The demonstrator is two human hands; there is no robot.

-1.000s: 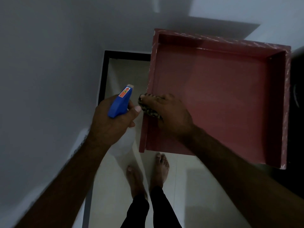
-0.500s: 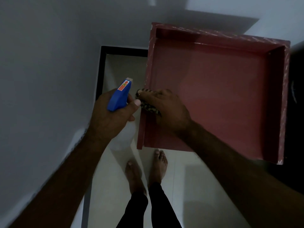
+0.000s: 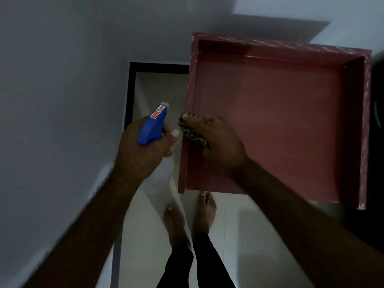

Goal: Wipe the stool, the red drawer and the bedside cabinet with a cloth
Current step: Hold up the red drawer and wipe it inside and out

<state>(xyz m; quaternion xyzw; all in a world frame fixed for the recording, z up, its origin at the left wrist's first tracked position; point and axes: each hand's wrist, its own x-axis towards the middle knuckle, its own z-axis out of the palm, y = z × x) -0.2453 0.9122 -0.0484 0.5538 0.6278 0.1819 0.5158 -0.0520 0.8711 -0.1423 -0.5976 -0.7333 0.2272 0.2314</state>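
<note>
Red drawer [image 3: 270,125] mid-wipe: right grip [image 3: 220,142] clutches cloth [image 3: 193,136] on its left edge, left grip [image 3: 143,154] wrapped round spray bottle [image 3: 154,126] (stool, cabinet: can't tell).

One head-worn view looks steeply down, close above the red drawer [image 3: 270,125] and floor [image 3: 145,229].

Blue spray bottle [image 3: 152,126] with red label, grey wall [image 3: 62,80], pale tiled floor [image 3: 239,235], black skirting [image 3: 129,90], bare feet [image 3: 204,210], black trousers [image 3: 207,262].
</note>
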